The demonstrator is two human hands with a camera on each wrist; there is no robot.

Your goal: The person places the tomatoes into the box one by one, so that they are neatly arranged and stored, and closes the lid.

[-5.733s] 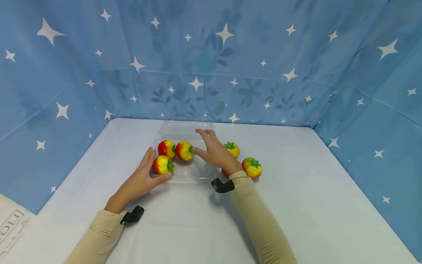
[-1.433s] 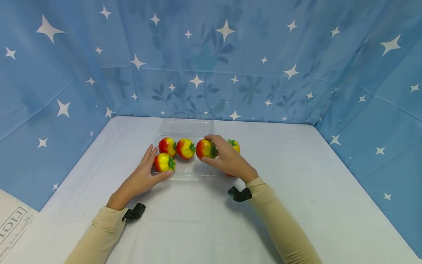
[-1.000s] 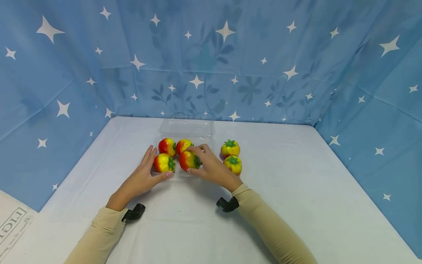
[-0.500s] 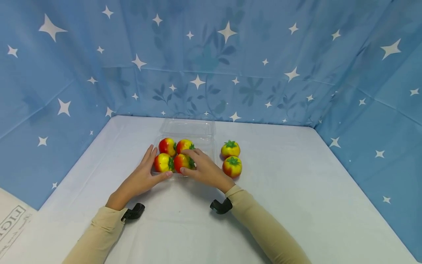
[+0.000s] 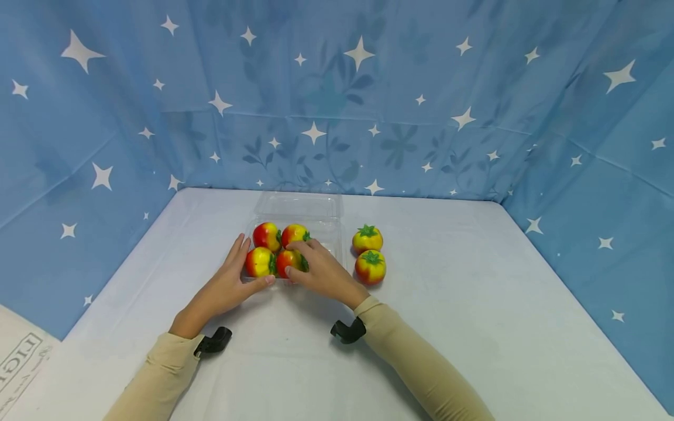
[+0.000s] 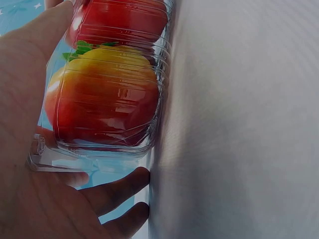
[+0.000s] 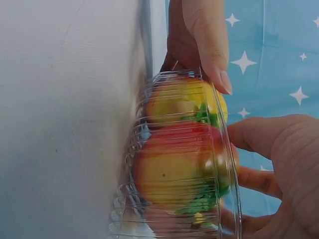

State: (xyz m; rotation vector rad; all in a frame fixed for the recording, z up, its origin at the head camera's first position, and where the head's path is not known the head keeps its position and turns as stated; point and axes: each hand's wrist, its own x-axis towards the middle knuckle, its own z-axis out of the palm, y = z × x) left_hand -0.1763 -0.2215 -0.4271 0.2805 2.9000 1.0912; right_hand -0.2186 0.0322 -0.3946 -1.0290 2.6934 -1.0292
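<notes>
Probably light, firm and slick, the fruit (image 5: 287,261) suits its side pinch by the right hand (image 5: 323,273), the left hand (image 5: 222,291) spread wide.

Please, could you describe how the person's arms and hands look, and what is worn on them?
The left hand and right hand are bare, without gloves. The left sleeve and right sleeve are plain beige, reaching the wrists. At the left wrist sits a black, bent piece, at the right a similar one.
</notes>
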